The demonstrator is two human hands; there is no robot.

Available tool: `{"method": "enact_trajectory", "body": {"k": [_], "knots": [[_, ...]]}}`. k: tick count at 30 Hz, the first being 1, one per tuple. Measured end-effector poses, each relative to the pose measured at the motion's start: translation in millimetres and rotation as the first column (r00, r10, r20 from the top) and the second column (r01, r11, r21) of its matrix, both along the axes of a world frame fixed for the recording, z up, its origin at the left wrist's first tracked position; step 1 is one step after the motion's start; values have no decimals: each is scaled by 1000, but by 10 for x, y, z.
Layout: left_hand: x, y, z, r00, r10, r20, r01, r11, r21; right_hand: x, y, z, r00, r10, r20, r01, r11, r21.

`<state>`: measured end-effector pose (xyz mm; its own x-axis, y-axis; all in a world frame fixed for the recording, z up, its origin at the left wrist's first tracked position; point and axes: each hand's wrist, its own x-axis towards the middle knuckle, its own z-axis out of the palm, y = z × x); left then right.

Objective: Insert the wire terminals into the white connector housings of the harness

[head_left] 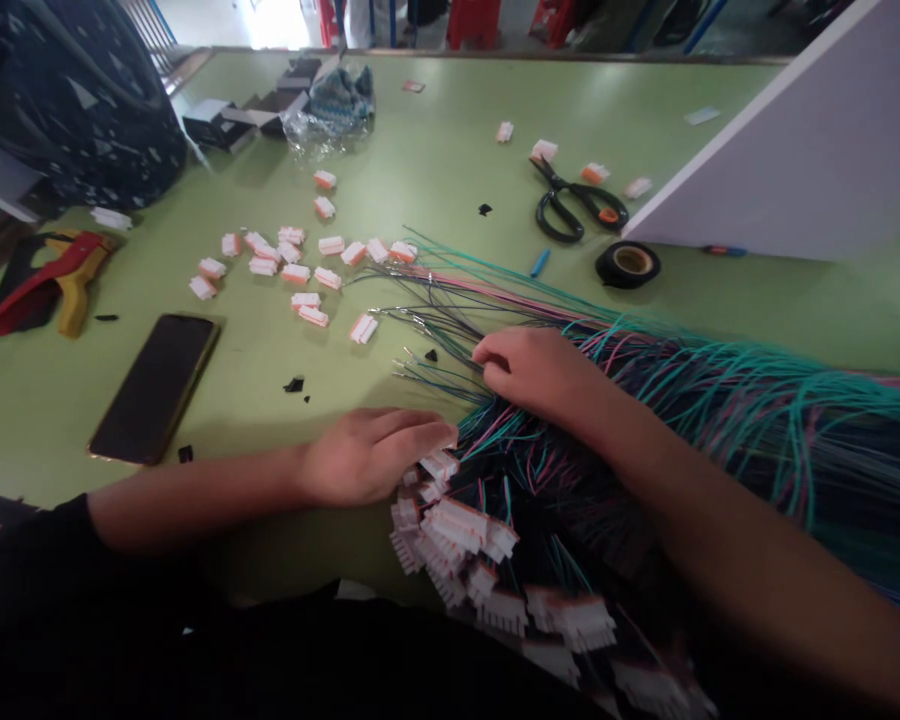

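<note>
Several wired connectors (461,525) lie at near centre, with the left hand (379,455) at their far left edge, its fingers together; whether these grip one cannot be told. To its right, the right hand (529,370) is at the wires (720,390), fingers curled; whether they clamp any cannot be told. Left, a phone (154,390); farther, loose connectors (296,273); right, tape (607,266), then scissors (562,187).

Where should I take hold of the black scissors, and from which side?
Probably grip the black scissors by the left loop, coming from the near side: the spread loops face the wearer and the blades point away. An orange piece shows inside the right loop, with the black tape roll close by.
</note>
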<state>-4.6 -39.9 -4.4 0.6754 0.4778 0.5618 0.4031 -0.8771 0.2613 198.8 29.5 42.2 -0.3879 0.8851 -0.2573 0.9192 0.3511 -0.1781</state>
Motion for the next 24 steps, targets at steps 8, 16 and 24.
{"method": "enact_trajectory", "body": {"k": [8, 16, 24], "knots": [[13, 10, 5, 1000, 0, 16, 0, 1000, -9, -121, -60, -50, 966, 41, 254, -62, 995, 76], [36, 10, 29, 999, 20, 35, -21, 1000, 18, -164, -69, -65, 964, 60, 258, -91, 990, 109], [39, 0, 42, 997, 31, 73, -25, 996, -84, -12, 29, -23, 994, -110, -20, 111, 992, 60]]}}
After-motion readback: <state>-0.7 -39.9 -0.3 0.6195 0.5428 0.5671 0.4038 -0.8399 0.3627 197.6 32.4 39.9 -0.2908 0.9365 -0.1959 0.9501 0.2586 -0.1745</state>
